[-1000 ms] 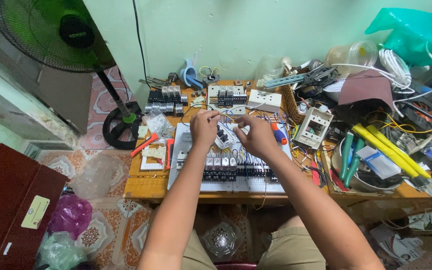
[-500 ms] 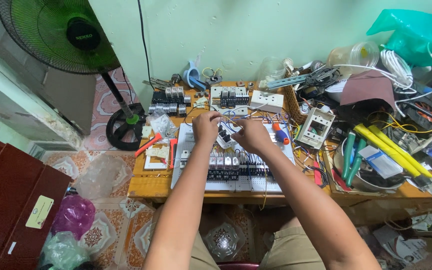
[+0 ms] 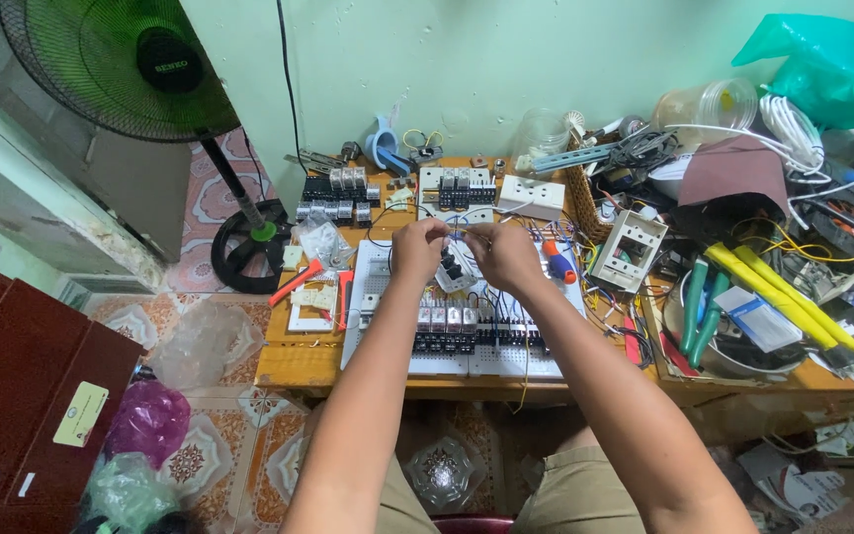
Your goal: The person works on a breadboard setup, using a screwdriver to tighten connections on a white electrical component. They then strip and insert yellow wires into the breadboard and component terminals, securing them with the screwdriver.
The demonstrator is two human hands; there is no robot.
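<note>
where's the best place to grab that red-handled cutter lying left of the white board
Probably by the red handles of the red-handled cutter, coming from above on the left. It lies flat and slanted on the wooden table, beside the white board, clear of both the left hand and right hand.

A small wooden bench (image 3: 298,361) carries a white breadboard panel (image 3: 467,361) studded with relays. Beside it lie red-handled cutters (image 3: 297,282) (near the left edge) and a white socket box (image 3: 531,196).

Mid-frame, a breadboard panel (image 3: 467,341) lies on the wooden table (image 3: 298,361), relay blocks (image 3: 338,196) sitting above it toward the wall. Standing fan (image 3: 150,69) fills the upper left, and a basket (image 3: 582,203) plus a tool pile (image 3: 743,297) crowd the right.
</note>
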